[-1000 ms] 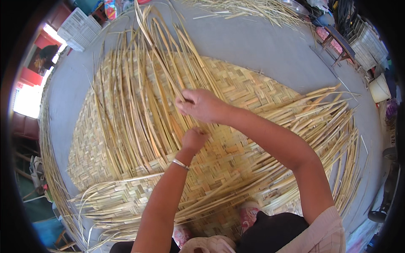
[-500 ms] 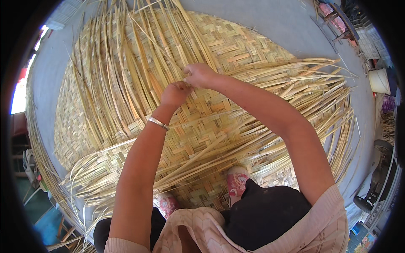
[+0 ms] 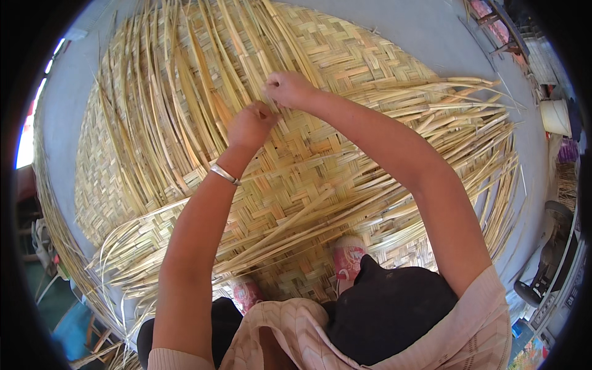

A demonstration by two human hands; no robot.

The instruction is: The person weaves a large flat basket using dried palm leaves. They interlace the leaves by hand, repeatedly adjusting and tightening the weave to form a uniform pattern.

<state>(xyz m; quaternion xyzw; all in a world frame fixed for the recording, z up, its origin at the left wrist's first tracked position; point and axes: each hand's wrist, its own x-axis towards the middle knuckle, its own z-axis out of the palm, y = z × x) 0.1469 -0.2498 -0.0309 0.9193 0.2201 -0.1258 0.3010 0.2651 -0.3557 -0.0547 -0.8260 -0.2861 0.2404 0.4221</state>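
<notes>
Since half a second earlier, both hands sit slightly higher on one large woven bamboo mat (image 3: 345, 179) spread over the grey floor (image 3: 431, 31). Left hand (image 3: 250, 125) and right hand (image 3: 290, 88) each pinch loose bamboo strips (image 3: 185, 92), fingers closed. One silver bangle (image 3: 223, 174); two pink shoes (image 3: 349, 259); one white bucket (image 3: 555, 117), contents not visible.
</notes>
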